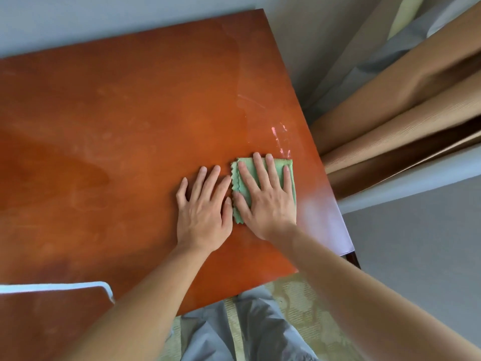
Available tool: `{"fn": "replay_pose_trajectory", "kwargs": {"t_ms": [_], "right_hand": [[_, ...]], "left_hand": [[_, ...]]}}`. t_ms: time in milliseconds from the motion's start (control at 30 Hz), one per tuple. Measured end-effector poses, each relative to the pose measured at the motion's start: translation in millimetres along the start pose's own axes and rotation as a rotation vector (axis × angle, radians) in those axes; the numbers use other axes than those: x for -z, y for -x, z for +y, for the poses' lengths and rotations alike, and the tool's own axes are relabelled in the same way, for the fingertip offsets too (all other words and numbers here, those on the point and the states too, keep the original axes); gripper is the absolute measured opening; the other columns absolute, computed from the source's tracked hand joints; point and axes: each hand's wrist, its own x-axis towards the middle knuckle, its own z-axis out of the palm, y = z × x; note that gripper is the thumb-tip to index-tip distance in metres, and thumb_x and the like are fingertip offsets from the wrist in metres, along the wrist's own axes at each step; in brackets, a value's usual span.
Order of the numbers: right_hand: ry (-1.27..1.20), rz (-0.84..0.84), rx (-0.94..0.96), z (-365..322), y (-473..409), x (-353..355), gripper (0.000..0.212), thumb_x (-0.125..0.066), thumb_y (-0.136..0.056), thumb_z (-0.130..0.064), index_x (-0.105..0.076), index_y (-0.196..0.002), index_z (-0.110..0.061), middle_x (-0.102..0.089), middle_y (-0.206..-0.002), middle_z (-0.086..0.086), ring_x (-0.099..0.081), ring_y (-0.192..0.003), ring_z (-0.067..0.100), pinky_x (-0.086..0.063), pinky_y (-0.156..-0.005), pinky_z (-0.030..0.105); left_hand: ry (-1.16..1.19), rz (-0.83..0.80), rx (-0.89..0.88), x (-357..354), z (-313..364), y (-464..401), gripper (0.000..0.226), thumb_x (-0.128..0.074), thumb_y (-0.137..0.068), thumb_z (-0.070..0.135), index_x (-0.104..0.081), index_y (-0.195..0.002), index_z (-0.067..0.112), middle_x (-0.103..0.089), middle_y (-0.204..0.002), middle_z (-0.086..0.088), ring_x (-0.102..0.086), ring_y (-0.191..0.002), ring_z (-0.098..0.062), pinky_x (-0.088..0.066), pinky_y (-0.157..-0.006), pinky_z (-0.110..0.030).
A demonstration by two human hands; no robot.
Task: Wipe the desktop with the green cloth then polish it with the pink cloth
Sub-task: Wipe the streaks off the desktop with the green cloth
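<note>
R hand (265,196) flat, fingers straight, pressing folded green cloth (291,173) on desktop (117,126) nr right edge. L hand (203,212) flat beside, empty. Wipe stage underway; smears remain; pink cloth not in view.

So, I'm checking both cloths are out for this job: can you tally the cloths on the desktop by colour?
Green cloth: 1, folded, under the flat right hand on the desktop
Pink cloth: 0 in view
Total: 1
</note>
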Motion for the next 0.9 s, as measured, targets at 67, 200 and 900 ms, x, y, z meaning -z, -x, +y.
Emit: {"fn": "replay_pose_trajectory", "kwargs": {"t_ms": [67, 200, 900], "right_hand": [[0.015, 0.007, -0.016, 2, -39, 5, 0.066, -0.015, -0.101, -0.061, -0.012, -0.159, -0.031, -0.009, -0.167, 0.004, 0.002, -0.154, 0.027, 0.000, -0.122, 0.055], [0.040, -0.004, 0.020, 3, -74, 10, 0.068, -0.012, -0.100, -0.060, -0.009, -0.160, -0.029, -0.008, -0.167, 0.005, 0.002, -0.153, 0.029, 0.002, -0.122, 0.056], [0.050, 0.004, 0.121, 36, -44, 13, 0.064, -0.019, -0.102, -0.059, -0.017, -0.159, -0.030, -0.013, -0.167, 0.004, -0.002, -0.154, 0.027, -0.002, -0.122, 0.054]], "left_hand": [[-0.024, 0.009, -0.004, -3, 0, 0, 0.050, -0.040, -0.098, 0.034, -0.054, -0.145, 0.021, -0.042, -0.159, -0.002, -0.030, -0.151, -0.025, -0.021, -0.120, -0.057], [-0.053, 0.005, 0.007, -3, 0, -1, 0.049, -0.041, -0.100, 0.034, -0.054, -0.145, 0.021, -0.041, -0.159, -0.002, -0.029, -0.152, -0.024, -0.021, -0.121, -0.056], [-0.069, 0.038, 0.006, -3, 2, 1, 0.049, -0.047, -0.098, 0.031, -0.056, -0.144, 0.019, -0.043, -0.158, -0.004, -0.035, -0.149, -0.027, -0.024, -0.119, -0.059]]}}
